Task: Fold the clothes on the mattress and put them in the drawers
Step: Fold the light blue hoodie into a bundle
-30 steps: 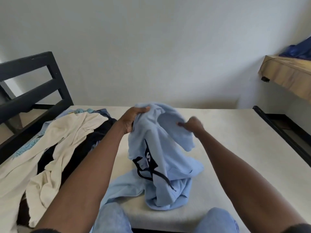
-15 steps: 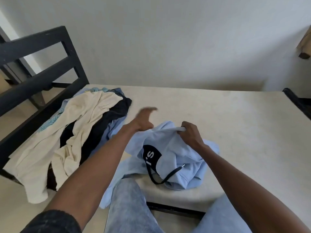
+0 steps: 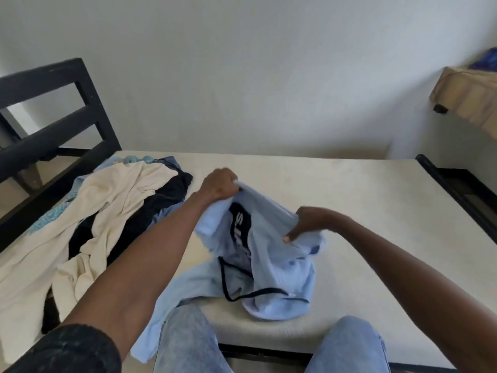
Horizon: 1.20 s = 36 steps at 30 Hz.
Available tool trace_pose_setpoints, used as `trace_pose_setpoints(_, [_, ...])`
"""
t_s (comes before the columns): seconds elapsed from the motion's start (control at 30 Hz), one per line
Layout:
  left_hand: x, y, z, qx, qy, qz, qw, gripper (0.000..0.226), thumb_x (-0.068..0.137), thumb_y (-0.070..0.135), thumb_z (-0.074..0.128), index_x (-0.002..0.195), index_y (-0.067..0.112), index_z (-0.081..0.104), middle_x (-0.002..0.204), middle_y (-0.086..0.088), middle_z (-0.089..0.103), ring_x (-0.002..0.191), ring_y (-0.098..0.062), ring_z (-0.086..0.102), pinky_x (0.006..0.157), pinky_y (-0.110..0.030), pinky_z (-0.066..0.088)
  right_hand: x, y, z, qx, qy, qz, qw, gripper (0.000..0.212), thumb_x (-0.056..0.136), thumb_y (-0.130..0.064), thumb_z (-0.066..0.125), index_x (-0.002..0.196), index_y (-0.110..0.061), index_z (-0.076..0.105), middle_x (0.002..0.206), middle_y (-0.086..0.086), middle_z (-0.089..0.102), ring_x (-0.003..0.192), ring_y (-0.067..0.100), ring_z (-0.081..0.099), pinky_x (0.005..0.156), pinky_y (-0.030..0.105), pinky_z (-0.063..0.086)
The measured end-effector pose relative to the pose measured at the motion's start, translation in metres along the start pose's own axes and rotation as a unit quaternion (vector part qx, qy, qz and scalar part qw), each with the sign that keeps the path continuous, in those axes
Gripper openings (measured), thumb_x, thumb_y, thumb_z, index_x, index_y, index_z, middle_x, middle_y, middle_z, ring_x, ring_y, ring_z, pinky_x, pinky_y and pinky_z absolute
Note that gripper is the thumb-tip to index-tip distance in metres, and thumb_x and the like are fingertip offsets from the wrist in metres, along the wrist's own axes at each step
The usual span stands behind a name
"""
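Observation:
A crumpled light blue shirt (image 3: pixel 279 267) with a dark print and dark trim lies near the front edge of the bare cream mattress (image 3: pixel 363 205). My left hand (image 3: pixel 219 185) grips its upper edge in a fist and holds that edge up off the mattress. My right hand (image 3: pixel 305 222) pinches another part of the same edge lower and to the right. One sleeve trails down over the mattress's front edge toward my knees. No drawers are in view.
A heap of clothes (image 3: pixel 107 219), cream, black and blue, lies on the mattress's left side beside the black bed frame (image 3: pixel 53 130). A wooden shelf (image 3: pixel 468 95) with a blue item sticks out at the upper right. A white wall stands behind.
My left hand, open half a second ago, has closed on the shirt's upper edge and lifted it. My right hand has slid right along the edge. The shirt sits lower than a second ago.

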<state>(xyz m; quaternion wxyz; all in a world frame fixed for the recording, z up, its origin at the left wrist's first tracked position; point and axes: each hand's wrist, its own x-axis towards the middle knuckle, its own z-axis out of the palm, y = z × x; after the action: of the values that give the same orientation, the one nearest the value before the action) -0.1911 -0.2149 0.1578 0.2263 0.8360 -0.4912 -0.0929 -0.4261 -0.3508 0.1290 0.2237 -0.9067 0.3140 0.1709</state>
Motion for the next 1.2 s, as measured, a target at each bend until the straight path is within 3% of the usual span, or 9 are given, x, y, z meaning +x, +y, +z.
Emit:
trace_pose_setpoints(0.13, [0.017, 0.035, -0.051, -0.24, 0.209, -0.039, 0.947, 0.022, 0.066, 0.018, 0.046, 0.052, 0.022, 0.03, 0.052, 0.007, 0.029, 0.05, -0.01, 0.029, 0.047, -0.028, 0.025, -0.003, 0.018, -0.001, 0.142, -0.033, -0.028, 0.989, 0.06, 0.053, -0.048, 0.09, 0.1, -0.015, 0.074, 0.103, 0.0, 0.074, 0.101, 0.021, 0.067, 0.09, 0.037, 0.052])
trace_pose_setpoints(0.23, [0.024, 0.027, -0.074, -0.264, 0.252, -0.093, 0.926, 0.025, 0.073, 0.018, 0.049, 0.052, 0.017, 0.036, 0.053, -0.003, 0.038, 0.064, -0.015, 0.039, 0.055, -0.032, 0.025, -0.011, 0.046, -0.013, 0.094, -0.01, 0.022, 0.995, 0.046, 0.06, -0.041, 0.089, 0.093, -0.012, 0.072, 0.098, 0.002, 0.072, 0.095, 0.021, 0.066, 0.08, 0.033, 0.051])
trace_pose_setpoints(0.4, [0.026, 0.003, -0.081, 0.095, -0.088, -0.093, 0.987, 0.046, 0.062, 0.048, 0.071, 0.078, 0.005, 0.068, 0.074, -0.013, 0.063, 0.068, -0.022, 0.059, 0.061, -0.027, 0.04, -0.027, 0.074, -0.031, 0.224, 0.398, 0.144, 0.878, 0.02, 0.084, -0.029, 0.066, 0.08, -0.009, 0.067, 0.084, 0.015, 0.064, 0.085, 0.034, 0.059, 0.07, 0.032, 0.036])
trace_pose_setpoints(0.53, [0.014, -0.001, -0.05, 0.185, -0.147, -0.133, 0.963, 0.028, 0.077, 0.029, 0.077, 0.089, 0.006, 0.068, 0.093, -0.018, 0.068, 0.08, -0.03, 0.065, 0.06, -0.025, 0.04, -0.028, 0.088, -0.025, 0.326, 0.409, 0.092, 0.847, 0.031, 0.094, -0.028, 0.057, 0.086, -0.001, 0.07, 0.092, 0.019, 0.07, 0.088, 0.034, 0.063, 0.065, 0.033, 0.038])
trace_pose_setpoints(0.67, [0.009, -0.011, -0.008, 0.094, -0.053, -0.152, 0.982, 0.04, 0.098, 0.038, 0.05, 0.114, 0.002, 0.057, 0.12, -0.023, 0.061, 0.107, -0.038, 0.059, 0.083, -0.04, 0.048, -0.029, 0.107, -0.032, 0.161, 0.267, 0.078, 0.947, 0.037, 0.08, -0.039, 0.076, 0.103, -0.011, 0.069, 0.1, 0.008, 0.066, 0.094, 0.026, 0.061, 0.072, 0.03, 0.039])
trace_pose_setpoints(0.83, [-0.01, -0.005, -0.006, 0.21, -0.28, -0.132, 0.928, 0.056, 0.072, 0.054, 0.081, 0.099, 0.008, 0.062, 0.089, -0.005, 0.06, 0.078, -0.023, 0.058, 0.066, -0.031, 0.046, -0.038, 0.132, -0.033, 0.124, 0.409, 0.184, 0.885, 0.014, 0.076, -0.003, 0.051, 0.085, -0.007, 0.062, 0.086, 0.019, 0.062, 0.076, 0.038, 0.056, 0.066, 0.034, 0.041])
trace_pose_setpoints(0.97, [-0.014, -0.025, 0.022, 0.299, -0.388, -0.156, 0.858, 0.047, 0.075, 0.042, 0.081, 0.1, 0.004, 0.069, 0.114, -0.014, 0.064, 0.092, -0.028, 0.063, 0.072, -0.033, 0.043, -0.026, 0.143, -0.012, 0.072, 0.289, 0.187, 0.936, 0.007, 0.079, -0.013, 0.062, 0.079, -0.007, 0.065, 0.086, 0.016, 0.066, 0.072, 0.032, 0.058, 0.063, 0.03, 0.04])
trace_pose_setpoints(1.13, [-0.017, -0.042, 0.08, 0.293, -0.521, -0.291, 0.747, 0.08, 0.085, 0.05, 0.071, 0.145, 0.006, 0.041, 0.147, -0.013, 0.045, 0.124, -0.031, 0.05, 0.096, -0.036, 0.044, 0.012, 0.161, 0.029, -0.068, -0.085, 0.191, 0.976, 0.03, 0.063, -0.03, 0.084, 0.061, -0.015, 0.058, 0.068, -0.001, 0.059, 0.067, 0.018, 0.055, 0.064, 0.025, 0.042])
trace_pose_setpoints(1.2, [-0.005, -0.048, 0.091, 0.293, -0.485, -0.262, 0.781, 0.065, 0.087, 0.044, 0.068, 0.138, 0.007, 0.051, 0.139, -0.013, 0.052, 0.119, -0.03, 0.054, 0.097, -0.036, 0.045, 0.028, 0.168, 0.039, -0.078, -0.088, 0.226, 0.967, 0.023, 0.07, -0.022, 0.079, 0.065, -0.015, 0.058, 0.075, 0.001, 0.059, 0.069, 0.019, 0.055, 0.068, 0.025, 0.042])
